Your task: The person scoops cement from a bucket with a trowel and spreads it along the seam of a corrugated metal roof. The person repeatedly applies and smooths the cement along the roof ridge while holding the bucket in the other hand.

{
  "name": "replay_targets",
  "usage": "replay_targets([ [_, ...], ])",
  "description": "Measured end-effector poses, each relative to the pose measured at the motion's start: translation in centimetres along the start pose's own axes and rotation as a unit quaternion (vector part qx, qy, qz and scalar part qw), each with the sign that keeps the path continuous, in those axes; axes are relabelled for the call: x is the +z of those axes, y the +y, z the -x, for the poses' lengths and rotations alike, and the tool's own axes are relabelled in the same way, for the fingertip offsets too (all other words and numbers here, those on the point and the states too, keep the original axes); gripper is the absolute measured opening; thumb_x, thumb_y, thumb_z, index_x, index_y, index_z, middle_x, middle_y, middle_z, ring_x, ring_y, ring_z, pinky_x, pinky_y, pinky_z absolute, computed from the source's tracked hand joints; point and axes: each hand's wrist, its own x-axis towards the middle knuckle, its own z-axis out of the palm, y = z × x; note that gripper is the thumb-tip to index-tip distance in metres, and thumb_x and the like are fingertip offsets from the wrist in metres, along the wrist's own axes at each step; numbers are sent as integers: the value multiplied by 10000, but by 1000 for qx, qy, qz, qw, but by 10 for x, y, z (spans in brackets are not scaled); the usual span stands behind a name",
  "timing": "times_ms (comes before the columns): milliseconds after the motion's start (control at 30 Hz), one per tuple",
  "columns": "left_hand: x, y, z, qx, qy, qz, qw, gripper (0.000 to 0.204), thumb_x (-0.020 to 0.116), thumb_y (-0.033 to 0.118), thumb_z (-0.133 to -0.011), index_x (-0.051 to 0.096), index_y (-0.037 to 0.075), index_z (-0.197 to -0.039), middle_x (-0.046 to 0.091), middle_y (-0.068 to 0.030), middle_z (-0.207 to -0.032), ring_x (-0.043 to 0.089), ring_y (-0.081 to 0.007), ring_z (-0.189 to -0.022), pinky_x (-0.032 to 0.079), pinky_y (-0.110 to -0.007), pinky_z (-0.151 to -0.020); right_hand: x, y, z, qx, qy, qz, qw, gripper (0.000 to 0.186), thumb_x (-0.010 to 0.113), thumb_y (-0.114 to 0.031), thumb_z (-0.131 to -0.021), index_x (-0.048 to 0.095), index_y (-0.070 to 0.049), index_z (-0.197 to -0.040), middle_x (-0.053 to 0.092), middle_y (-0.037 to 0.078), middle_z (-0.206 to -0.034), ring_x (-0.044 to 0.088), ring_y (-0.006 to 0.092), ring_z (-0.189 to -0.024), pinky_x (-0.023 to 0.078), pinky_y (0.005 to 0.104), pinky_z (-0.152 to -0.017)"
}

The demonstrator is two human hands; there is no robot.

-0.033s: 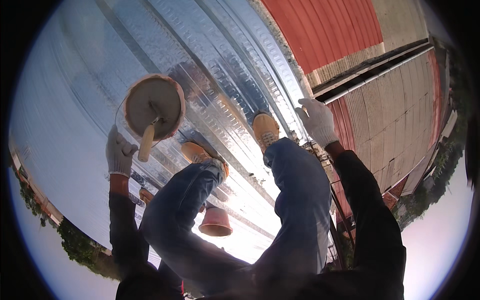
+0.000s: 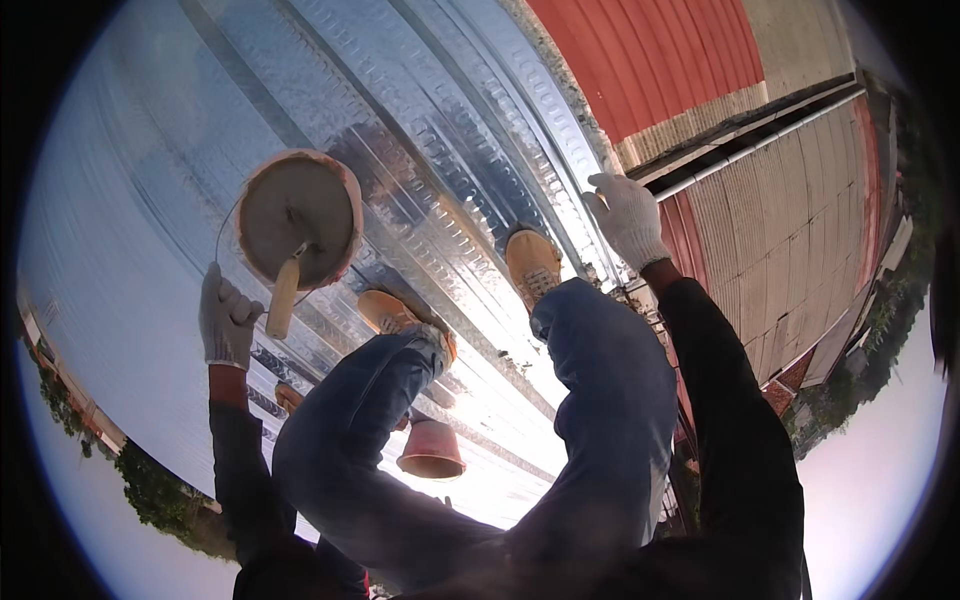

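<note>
My left hand [image 2: 230, 315], in a white knit glove, has its fingers curled round the thin wire handle of a bucket [image 2: 355, 205]. Grey wet mortar [image 2: 290, 215] fills this bucket, whose rim is smeared pinkish. A trowel stands in the mortar with its blade mostly sunk, and its wooden handle [image 2: 284, 297] sticks out over the rim near my left hand. My gloved right hand [image 2: 630, 220] is empty, fingers apart, beside the edge of the metal sheets. Whether it touches that edge I cannot tell.
Shiny ribbed metal roofing [image 2: 440, 190] lies under my tan shoes [image 2: 533, 262]. A smaller reddish bucket [image 2: 432, 448] sits behind, between my legs. Rough mortar lines the right edge; beyond it are a dark gap, a red roof [image 2: 650, 60] and grey corrugated roofing [image 2: 790, 250].
My left hand has shifted slightly left and down with the bucket, and the trowel handle has moved along. My right hand has moved a little left and up.
</note>
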Motion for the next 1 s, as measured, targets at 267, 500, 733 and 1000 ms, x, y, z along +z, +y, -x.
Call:
replay_targets([
  [267,-29,-38,-66,44,-67,79,994,520,498,408,-1197,348,194,-748,245,84,-599,195,-89,-483,349,-311,-515,117,26,-129,55,69,-128,988,395,813,-301,-976,715,1,-1210,781,175,-1059,755,309,-987,576,441,-875],
  [500,-39,-44,-85,73,-157,103,980,487,525,429,-1183,443,185,-769,265,78,-594,304,-93,-490,448,-310,-523,132,40,-120,100,87,-205,970,456,799,-333,-973,707,13,-1254,756,169,-1133,749,283,-1036,592,418,-915],
  [733,-42,-68,-115,59,-163,136,976,456,566,414,-1163,481,205,-767,327,90,-575,387,-103,-489,481,-316,-520,132,29,-127,49,98,-71,991,430,753,-334,-969,722,5,-1232,768,201,-1106,737,388,-1094,555,498,-985],
  [1000,41,-75,-86,76,-169,86,979,448,576,381,-1145,456,238,-738,349,102,-557,368,-93,-455,491,-327,-505,140,21,-119,25,225,-141,964,478,788,-355,-968,714,9,-1268,772,184,-1093,763,302,-974,587,440,-904],
])
